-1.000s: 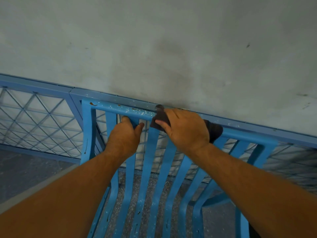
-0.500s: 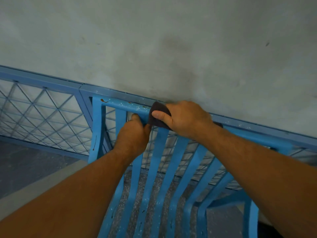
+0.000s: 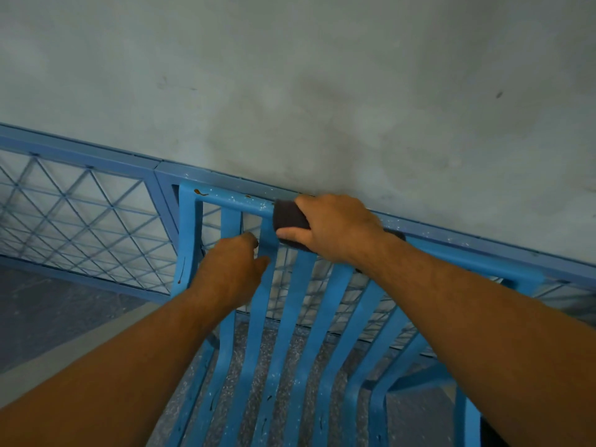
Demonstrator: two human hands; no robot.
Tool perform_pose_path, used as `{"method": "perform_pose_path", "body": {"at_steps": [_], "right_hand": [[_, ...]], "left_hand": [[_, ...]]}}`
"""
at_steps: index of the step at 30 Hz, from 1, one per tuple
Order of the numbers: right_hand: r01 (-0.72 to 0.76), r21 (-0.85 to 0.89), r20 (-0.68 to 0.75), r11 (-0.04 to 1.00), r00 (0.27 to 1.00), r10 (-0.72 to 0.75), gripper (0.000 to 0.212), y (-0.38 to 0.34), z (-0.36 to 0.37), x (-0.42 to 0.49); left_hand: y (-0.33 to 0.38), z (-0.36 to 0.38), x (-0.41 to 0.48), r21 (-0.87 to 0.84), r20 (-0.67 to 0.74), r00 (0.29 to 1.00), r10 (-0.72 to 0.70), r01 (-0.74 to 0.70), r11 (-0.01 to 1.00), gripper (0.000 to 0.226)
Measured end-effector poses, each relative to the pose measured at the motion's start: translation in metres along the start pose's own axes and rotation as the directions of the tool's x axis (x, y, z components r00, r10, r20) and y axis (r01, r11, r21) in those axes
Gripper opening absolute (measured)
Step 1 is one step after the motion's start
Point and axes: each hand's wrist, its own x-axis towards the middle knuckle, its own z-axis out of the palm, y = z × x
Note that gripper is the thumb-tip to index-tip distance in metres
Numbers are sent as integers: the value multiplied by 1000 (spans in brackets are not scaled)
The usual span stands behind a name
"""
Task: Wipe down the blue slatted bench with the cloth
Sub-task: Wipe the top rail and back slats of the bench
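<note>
The blue slatted bench [image 3: 332,301] stands against a wall, its backrest slats running up to a top rail [image 3: 225,200] flecked with white specks and a few rust spots. My right hand [image 3: 335,227] is shut on a dark cloth [image 3: 290,217], pressing it over the top rail above the third slat from the left. My left hand [image 3: 232,269] is lower, against the second and third slats, with its fingers loosely curled. Whether it grips a slat is hidden.
A grey plastered wall [image 3: 322,91] rises right behind the bench. A blue-framed wire mesh panel [image 3: 96,227] runs along the wall to the left. Grey floor [image 3: 48,317] lies at lower left, and speckled floor shows between the slats.
My right hand has slid the cloth leftward along the top rail. My left hand has let go of the top rail and dropped down onto the slats.
</note>
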Motion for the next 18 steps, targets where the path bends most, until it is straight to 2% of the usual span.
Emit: {"method": "perform_pose_path", "body": {"at_steps": [3,6,7,9,12,14,15,18], "right_hand": [[-72,-19,-28,997,997,71,67,-12,0,5],[-134,52,-93,990,986,139,65,-18,-1,2],[-116,36,-134,993,984,120,63,-18,0,-1],[5,-20,-243,1000,970,-9,54,-16,6,-6],[177,95,-320,980,937,-138,35,-12,6,-14],[201,196,-253,960,956,-149,35,-9,4,-13],[166,211,-181,963,975,-129,37,-8,3,-10],[8,121,51,993,999,-14,42,-9,-3,7]], "left_hand": [[-5,-15,-3,78,-148,989,20,-8,997,26],[-7,-33,-4,32,-310,950,26,-17,999,20],[-7,-38,-4,5,-362,932,12,-11,1000,19],[-11,-47,-4,-44,-466,884,-28,8,999,17],[-21,-54,-1,-164,-539,830,-143,63,985,33],[-26,-56,5,-204,-488,847,-211,124,971,49],[-27,-56,9,-195,-435,869,-236,165,967,53],[-30,-56,21,-144,-326,904,-278,243,959,45]]}}
